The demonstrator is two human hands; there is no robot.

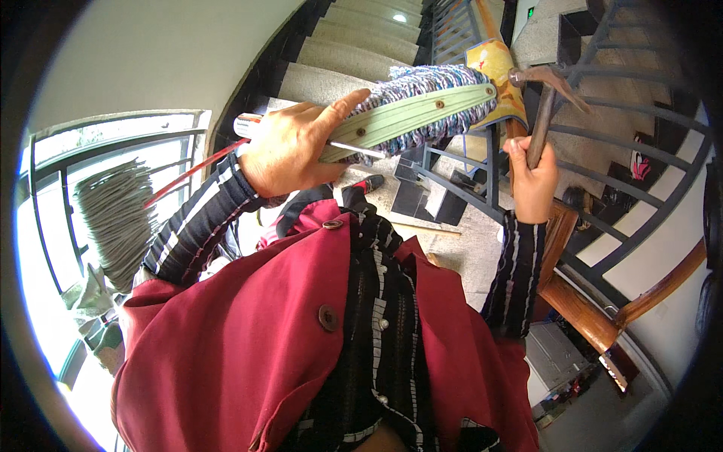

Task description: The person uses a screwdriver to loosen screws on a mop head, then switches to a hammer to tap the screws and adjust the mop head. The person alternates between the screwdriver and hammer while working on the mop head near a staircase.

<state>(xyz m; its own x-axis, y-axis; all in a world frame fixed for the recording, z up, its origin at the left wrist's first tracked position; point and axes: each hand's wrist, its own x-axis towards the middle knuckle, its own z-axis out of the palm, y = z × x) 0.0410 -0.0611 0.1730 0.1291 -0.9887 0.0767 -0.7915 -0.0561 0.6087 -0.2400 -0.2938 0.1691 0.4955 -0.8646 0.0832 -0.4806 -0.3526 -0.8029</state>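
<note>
My left hand grips the near end of a flat mop head, with a pale green plastic plate and blue, white and purple yarn around it. A screwdriver is held in the same hand; its metal shaft lies along the plate and its handle sticks out at the left. Screws show in the plate. The mop head's far end lies against a yellow patterned pad wrapped over the wooden handrail. In my right hand is a claw hammer, its rusty head raised beside the pad.
Concrete stairs rise ahead, beside dark metal railings. At left, a grey-bristled broom stands by the barred window. A wooden stick and dark tiles lie on the floor near a shoe.
</note>
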